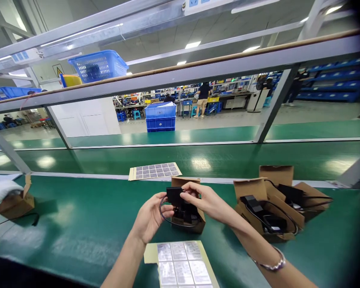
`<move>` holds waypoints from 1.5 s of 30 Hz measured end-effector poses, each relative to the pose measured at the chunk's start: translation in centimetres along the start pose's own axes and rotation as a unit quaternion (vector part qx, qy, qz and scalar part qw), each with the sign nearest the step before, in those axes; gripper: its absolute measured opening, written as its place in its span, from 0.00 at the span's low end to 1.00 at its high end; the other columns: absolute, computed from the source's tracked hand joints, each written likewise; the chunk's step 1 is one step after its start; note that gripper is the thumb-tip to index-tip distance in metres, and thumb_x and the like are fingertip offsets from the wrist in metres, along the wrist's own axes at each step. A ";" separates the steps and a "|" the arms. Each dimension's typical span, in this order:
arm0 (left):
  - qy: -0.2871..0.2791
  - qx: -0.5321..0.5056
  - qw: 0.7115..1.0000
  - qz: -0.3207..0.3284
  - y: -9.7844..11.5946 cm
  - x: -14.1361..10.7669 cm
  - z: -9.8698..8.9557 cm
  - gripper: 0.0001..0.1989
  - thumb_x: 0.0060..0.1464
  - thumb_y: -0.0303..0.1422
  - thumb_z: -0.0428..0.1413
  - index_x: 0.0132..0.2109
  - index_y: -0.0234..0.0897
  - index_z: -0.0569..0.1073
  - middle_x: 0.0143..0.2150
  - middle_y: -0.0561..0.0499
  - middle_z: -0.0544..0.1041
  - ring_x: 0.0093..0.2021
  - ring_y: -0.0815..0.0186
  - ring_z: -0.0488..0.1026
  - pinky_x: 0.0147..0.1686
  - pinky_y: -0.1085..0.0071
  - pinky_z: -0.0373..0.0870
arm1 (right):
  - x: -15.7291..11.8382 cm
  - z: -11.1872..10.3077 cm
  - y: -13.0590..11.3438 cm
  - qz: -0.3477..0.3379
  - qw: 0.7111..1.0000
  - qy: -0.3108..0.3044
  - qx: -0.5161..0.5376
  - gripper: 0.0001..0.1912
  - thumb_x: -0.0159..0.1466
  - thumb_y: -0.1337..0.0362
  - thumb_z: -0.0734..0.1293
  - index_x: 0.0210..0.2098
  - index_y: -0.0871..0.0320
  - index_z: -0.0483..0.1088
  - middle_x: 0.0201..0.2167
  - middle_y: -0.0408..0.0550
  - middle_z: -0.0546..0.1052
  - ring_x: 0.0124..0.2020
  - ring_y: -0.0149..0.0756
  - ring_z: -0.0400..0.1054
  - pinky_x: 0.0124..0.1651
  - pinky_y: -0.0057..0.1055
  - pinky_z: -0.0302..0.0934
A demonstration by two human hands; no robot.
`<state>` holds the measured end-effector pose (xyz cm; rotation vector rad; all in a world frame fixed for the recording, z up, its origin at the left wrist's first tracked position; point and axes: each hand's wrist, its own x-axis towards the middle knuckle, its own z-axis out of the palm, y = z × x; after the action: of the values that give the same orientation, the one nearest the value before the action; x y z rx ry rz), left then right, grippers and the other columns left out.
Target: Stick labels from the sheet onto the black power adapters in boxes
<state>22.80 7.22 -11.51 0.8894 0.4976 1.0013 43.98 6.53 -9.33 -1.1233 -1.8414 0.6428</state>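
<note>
Both hands hold a small black box-shaped device (pixel 174 196) with a black cable, just above an open cardboard box (pixel 200 226). My left hand (pixel 151 214) has its fingers at the device's left side, by the looping cable. My right hand (pixel 205 200) pinches the device from the right. Inside the cardboard box lie more black parts (pixel 186 216), partly hidden by the hands. A sheet of silvery labels (pixel 183 266) lies on the green table just in front of the box.
Two open boxes (pixel 256 188) (pixel 283 176) with black devices and cables stand at the right. Another label sheet (pixel 156 171) lies behind. At the far left, another person's gloved hand (pixel 3 191) is over a box (pixel 16 205). Metal shelf posts (pixel 277 104) rise behind the table.
</note>
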 end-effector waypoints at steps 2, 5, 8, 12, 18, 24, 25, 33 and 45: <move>-0.004 0.064 0.998 -0.019 1.1 0.1 0.1 0.23 0.54 0.47 0.61 0.47 0.32 0.71 0.37 0.51 0.73 0.20 0.79 0.63 0.19 0.79 0.60 | 0.5 0.0 0.4 -0.008 1.000 -0.016 -0.009 0.14 0.66 0.52 0.64 0.36 0.57 0.70 0.27 0.41 0.72 0.28 0.32 0.63 0.31 0.28 0.56; -0.016 0.265 0.964 -0.005 2.3 0.4 0.4 0.24 0.51 0.48 0.63 0.45 0.33 0.72 0.27 0.57 0.66 0.17 0.80 0.47 0.16 0.77 0.40 | 0.8 -0.1 0.6 -0.010 0.999 -0.045 -0.012 0.14 0.66 0.52 0.64 0.36 0.57 0.71 0.28 0.41 0.74 0.28 0.32 0.65 0.30 0.28 0.57; 0.002 0.373 0.927 0.027 2.8 0.9 0.4 0.22 0.51 0.49 0.62 0.38 0.32 0.72 0.25 0.59 0.61 0.20 0.78 0.46 0.18 0.74 0.39 | -0.5 -0.1 0.2 -0.029 0.996 0.055 -0.062 0.12 0.67 0.55 0.63 0.41 0.56 0.71 0.37 0.47 0.77 0.37 0.38 0.70 0.40 0.33 0.63; 0.024 0.356 0.934 0.025 2.8 1.4 -0.4 0.24 0.49 0.53 0.61 0.31 0.36 0.64 0.21 0.63 0.51 0.19 0.78 0.42 0.19 0.73 0.37 | -5.5 1.8 0.3 -0.065 0.952 0.260 -0.150 0.11 0.70 0.58 0.60 0.36 0.55 0.69 0.31 0.45 0.77 0.33 0.35 0.71 0.39 0.30 0.66; -0.002 0.268 0.963 0.002 1.7 1.1 -1.3 0.23 0.50 0.50 0.63 0.34 0.38 0.63 0.19 0.66 0.47 0.17 0.79 0.38 0.17 0.74 0.33 | -13.9 7.2 4.8 -0.199 0.936 -0.029 -0.290 0.14 0.68 0.62 0.64 0.53 0.56 0.70 0.51 0.54 0.78 0.52 0.42 0.73 0.53 0.33 0.71; 0.010 0.187 0.982 -0.002 0.0 0.8 -2.4 0.23 0.47 0.48 0.65 0.35 0.36 0.64 0.20 0.65 0.53 0.16 0.81 0.39 0.16 0.76 0.31 | -15.4 9.0 6.8 -0.137 0.950 -0.005 -0.282 0.09 0.72 0.63 0.58 0.41 0.51 0.70 0.43 0.48 0.80 0.44 0.37 0.75 0.45 0.30 0.73; 0.015 0.180 0.984 0.001 -0.2 0.7 -2.6 0.23 0.47 0.48 0.65 0.35 0.36 0.64 0.21 0.65 0.53 0.16 0.81 0.39 0.16 0.76 0.31 | -15.0 9.8 6.7 -0.125 0.951 0.037 -0.279 0.10 0.72 0.62 0.57 0.42 0.52 0.69 0.41 0.49 0.79 0.43 0.37 0.76 0.43 0.30 0.74; 0.031 0.159 0.987 0.009 -1.2 -0.4 -3.3 0.23 0.48 0.47 0.65 0.35 0.37 0.63 0.20 0.65 0.52 0.15 0.81 0.39 0.15 0.77 0.32 | -13.2 16.2 7.8 -0.106 0.916 0.185 -0.339 0.18 0.72 0.50 0.54 0.50 0.56 0.64 0.38 0.52 0.79 0.38 0.42 0.77 0.36 0.35 0.75; -0.003 0.164 0.986 0.005 -1.4 -1.5 -2.5 0.21 0.51 0.46 0.64 0.36 0.35 0.65 0.22 0.64 0.55 0.15 0.82 0.40 0.15 0.76 0.32 | -14.6 15.7 8.3 -0.036 0.956 0.152 -0.249 0.12 0.71 0.56 0.60 0.51 0.53 0.64 0.36 0.47 0.78 0.38 0.41 0.76 0.38 0.34 0.74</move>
<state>20.97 6.55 -14.17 1.1889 0.6648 0.9403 37.30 -2.47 -29.44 -1.3793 -1.8049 -0.0526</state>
